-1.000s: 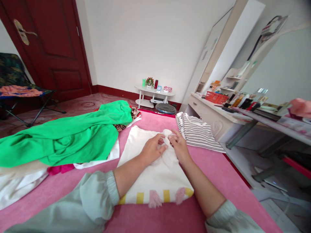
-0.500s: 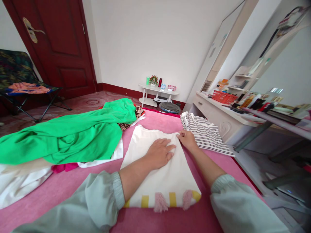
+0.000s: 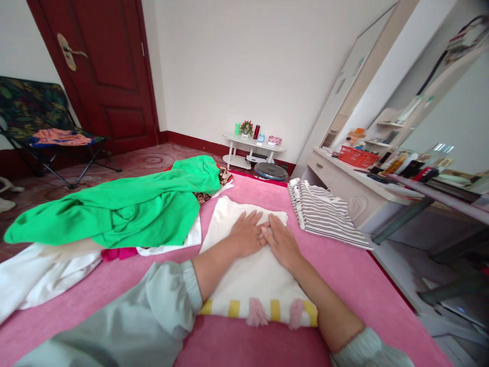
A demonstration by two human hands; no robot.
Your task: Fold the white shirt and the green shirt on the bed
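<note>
On the pink bed (image 3: 344, 270), left hand (image 3: 247, 234) and right hand (image 3: 280, 242) lie flat, fingers spread, gripping nothing, pressing the cream folded garment (image 3: 252, 275); striped top (image 3: 324, 216) lies at two o'clock.

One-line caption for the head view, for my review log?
Left hand and right hand lie flat on a folded cream garment on the pink bedspread, green garment and striped top alongside.

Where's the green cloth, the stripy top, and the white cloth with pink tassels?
green cloth (image 3: 126, 214): head view, on its crumpled middle.
stripy top (image 3: 324, 216): head view, on the middle of its folded front.
white cloth (image 3: 252, 278): head view, on the plain part above its tassels.
</note>
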